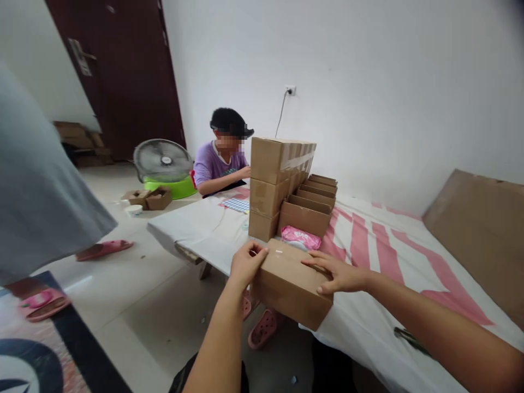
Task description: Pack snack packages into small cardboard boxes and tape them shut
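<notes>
Nearest to me, the left hand [245, 265] clamps the far-left corner of a closed cardboard box [289, 289], fingers curled over the top edge and thumb on the side. I see the right hand [338, 273] lying flat on the lid at the opposite end, fingers stretched along the top. Its thumb seems to press the near side, though the angle is too poor for me to be sure. The box sits between the two hands at the near edge of the table [368, 327], its front corner hanging over the rim above a pink slipper [262, 327] on the floor.

Just beyond the fingertips lies a pink packet [300, 237]. Behind that I make out a row of open boxes [311, 210], and left of them a stack of sealed boxes [268, 185]. Further past the left hand, another person [216, 164] sits at the table's far end.
</notes>
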The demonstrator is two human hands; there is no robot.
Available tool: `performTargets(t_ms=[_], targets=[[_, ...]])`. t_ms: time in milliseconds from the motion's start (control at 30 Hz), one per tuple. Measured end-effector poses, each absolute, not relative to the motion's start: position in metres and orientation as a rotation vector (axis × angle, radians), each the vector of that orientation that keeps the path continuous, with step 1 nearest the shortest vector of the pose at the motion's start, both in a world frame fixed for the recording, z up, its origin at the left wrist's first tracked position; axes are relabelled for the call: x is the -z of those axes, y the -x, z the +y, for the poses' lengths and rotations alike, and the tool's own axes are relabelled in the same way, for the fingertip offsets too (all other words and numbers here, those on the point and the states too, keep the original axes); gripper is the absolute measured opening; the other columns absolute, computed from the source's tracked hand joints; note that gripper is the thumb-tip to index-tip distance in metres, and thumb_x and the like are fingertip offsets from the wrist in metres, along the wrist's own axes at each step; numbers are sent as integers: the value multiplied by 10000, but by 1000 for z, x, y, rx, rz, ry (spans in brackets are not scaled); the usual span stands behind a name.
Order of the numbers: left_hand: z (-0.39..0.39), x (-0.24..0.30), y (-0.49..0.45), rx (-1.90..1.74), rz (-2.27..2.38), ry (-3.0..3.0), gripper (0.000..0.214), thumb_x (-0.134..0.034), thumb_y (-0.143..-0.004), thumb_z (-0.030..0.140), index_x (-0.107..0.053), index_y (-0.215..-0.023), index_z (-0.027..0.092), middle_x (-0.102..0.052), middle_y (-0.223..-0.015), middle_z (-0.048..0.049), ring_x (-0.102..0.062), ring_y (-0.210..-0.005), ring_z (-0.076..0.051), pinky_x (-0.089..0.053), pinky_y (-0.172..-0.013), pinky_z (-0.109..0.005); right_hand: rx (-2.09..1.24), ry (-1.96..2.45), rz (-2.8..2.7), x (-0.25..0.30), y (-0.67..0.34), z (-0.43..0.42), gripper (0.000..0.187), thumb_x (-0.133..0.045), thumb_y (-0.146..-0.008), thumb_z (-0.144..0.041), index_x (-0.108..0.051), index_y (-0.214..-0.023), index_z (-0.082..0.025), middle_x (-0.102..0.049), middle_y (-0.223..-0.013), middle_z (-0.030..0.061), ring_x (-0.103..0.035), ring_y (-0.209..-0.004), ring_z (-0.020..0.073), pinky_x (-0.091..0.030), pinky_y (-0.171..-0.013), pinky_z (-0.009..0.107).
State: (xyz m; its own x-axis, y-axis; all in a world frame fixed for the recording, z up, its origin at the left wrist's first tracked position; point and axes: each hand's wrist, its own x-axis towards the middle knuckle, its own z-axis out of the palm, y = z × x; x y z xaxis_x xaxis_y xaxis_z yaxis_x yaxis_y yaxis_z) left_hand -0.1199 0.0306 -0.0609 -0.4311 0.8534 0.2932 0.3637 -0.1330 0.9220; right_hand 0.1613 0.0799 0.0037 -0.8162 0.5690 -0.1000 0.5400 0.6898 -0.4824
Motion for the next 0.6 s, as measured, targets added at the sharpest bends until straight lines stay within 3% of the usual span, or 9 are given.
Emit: performTargets(t_ms=[100,200,267,367,467,600], targets=[[32,58,81,-1497,1574,-1496,147,-636,-699,330,-643,-760,196,-632,-708,15,-562,-638,-161,-447,-628,-274,-662,1016,-2798,-6,-207,62,720,-716,-744,-490,-467,-1402,-335,-397,-1523,89,-390,-1379,337,-391,-1071,522],[35,60,44,-1465,1446,-1581,258,-556,-749,286,-689,-950,196,-666,-1068,-75,-621,-955,-214,-491,-836,-341,-464,1134,-2717,0,-230,44,482,-566,-883,-453,-536,-1348,-330,-484,-1466,73,-418,-1364,314,-387,-1081,536],[35,61,30,-1398,1308,-1616,321,-505,-795,286,-708,-1031,207,-587,-1309,-100,-536,-1214,-243,-425,-1014,-392,-355,1213,-2676,7,-235,34,510,-499,-917,-493,-493,-1389,-300,-444,-1495,90,-364,-1396,325,-315,-1116,587],[36,62,25,-1223,1090,-1570,435,-468,-824,283,-652,-1215,235,-459,-1481,-73,-331,-1417,-256,-235,-1166,-451,-306,1292,-2693,18,-235,25,697,-498,-888,-588,-318,-1489,-285,-291,-1570,103,-253,-1440,362,-242,-1129,641],[38,64,29,-1115,989,-1494,519,-466,-800,266,-582,-1305,256,-399,-1527,-41,-227,-1463,-266,-136,-1189,-477,-286,1266,-2705,26,-236,26,698,-484,-900,-585,-241,-1505,-336,-237,-1588,69,-220,-1450,360,-245,-1131,637],[46,72,31,-1121,872,-1427,424,-487,-760,296,-634,-1150,217,-438,-1482,-48,-390,-1353,-316,-236,-1136,-483,-283,1276,-2718,30,-237,29,699,-468,-905,-591,-224,-1509,-337,-229,-1591,67,-208,-1455,356,-231,-1135,634]])
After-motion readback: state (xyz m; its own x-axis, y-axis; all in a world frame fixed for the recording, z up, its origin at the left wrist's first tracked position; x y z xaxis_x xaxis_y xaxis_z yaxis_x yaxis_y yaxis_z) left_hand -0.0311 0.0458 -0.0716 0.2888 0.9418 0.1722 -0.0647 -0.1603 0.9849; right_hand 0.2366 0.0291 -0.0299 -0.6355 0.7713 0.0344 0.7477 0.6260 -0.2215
